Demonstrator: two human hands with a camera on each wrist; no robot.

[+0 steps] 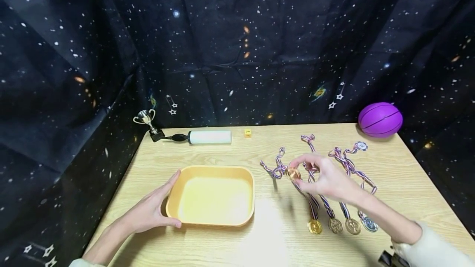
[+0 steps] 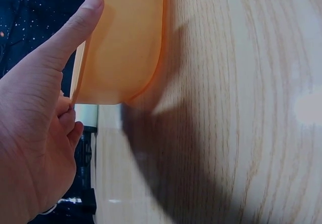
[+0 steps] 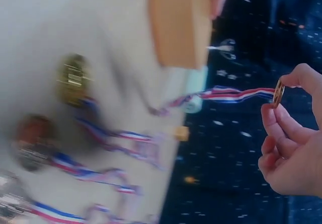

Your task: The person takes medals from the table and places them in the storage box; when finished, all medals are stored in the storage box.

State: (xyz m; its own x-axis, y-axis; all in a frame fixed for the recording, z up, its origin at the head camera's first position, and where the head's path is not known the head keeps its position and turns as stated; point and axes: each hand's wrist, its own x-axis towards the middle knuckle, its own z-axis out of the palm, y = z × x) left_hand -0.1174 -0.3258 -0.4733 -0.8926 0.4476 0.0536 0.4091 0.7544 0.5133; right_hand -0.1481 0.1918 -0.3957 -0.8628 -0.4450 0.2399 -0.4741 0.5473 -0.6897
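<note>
My left hand grips the left end of a yellow-orange plastic tray, its thumb by the near rim. In the left wrist view that thumb lies against the tray's outer wall. Right of the tray, my right hand pinches a gold-coloured medal by its edge, above the table. The medal's striped ribbon trails from it in the right wrist view. Several more medals lie beneath and beside the right forearm, among them a gold medal, a bronze-toned medal and a silvery medal.
Along the table's back edge are a small trophy cup, a white hand pump, a small yellow cube and a purple ball. A round blue-and-white piece lies among the ribbons. Dark starry cloth hangs behind.
</note>
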